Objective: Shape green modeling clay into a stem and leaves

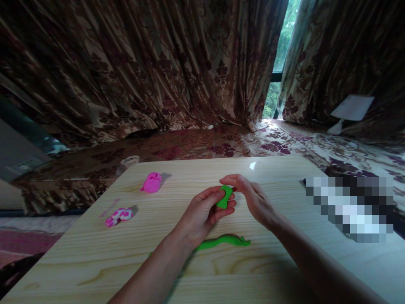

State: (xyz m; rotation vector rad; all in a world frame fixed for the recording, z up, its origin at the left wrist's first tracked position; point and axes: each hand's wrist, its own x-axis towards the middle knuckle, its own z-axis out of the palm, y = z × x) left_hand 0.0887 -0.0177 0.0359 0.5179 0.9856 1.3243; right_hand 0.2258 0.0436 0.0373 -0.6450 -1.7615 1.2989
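Note:
My left hand [205, 209] pinches a small flat piece of green modelling clay [224, 196] between thumb and fingers, above the middle of the table. Just to its right is my right hand [253, 196], its fingers stretched out toward the clay and nothing visibly held. Whether its fingertips touch the piece or the left fingers, I cannot tell. On the tabletop below lies a long, wavy green clay strip [226, 240], partly hidden behind my left forearm.
On the left of the wooden table [240, 270] sit a pink clay lump [152, 182] and a pink-and-white spotted piece [119, 216], near a thin pink streak [110, 207]. A blurred-out object [351, 207] lies at right. Behind are patterned curtains [190, 63] and a white lamp [353, 107].

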